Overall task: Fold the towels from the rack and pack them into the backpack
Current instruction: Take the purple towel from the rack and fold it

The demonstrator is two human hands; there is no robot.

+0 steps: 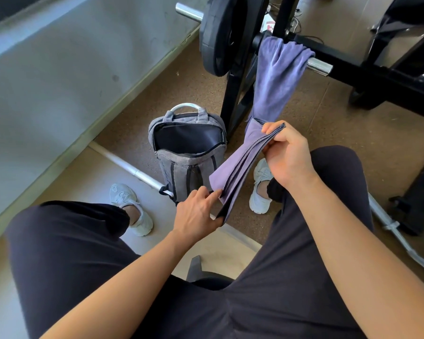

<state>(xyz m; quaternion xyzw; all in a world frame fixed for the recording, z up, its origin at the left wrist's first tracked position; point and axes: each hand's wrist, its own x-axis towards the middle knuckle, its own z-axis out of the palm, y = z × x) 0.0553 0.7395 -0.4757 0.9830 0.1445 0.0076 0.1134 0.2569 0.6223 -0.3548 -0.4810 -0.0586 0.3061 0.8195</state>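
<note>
The big black rack [231,99] stands at the top of the frame, with a round weight [218,33] on its bar. A hanging towel [277,77], purple, is draped over the shiny bar at the upper right. The gray backpack [189,167] stands on the floor in the middle, just left of the rack, and its top is wide open. You hold a folded towel [233,172] in the air, just right of the backpack. Your right hand [287,152] grips its top end with curled fingers. Your left hand [196,214] pinches its bottom end between thumb and fingers.
</note>
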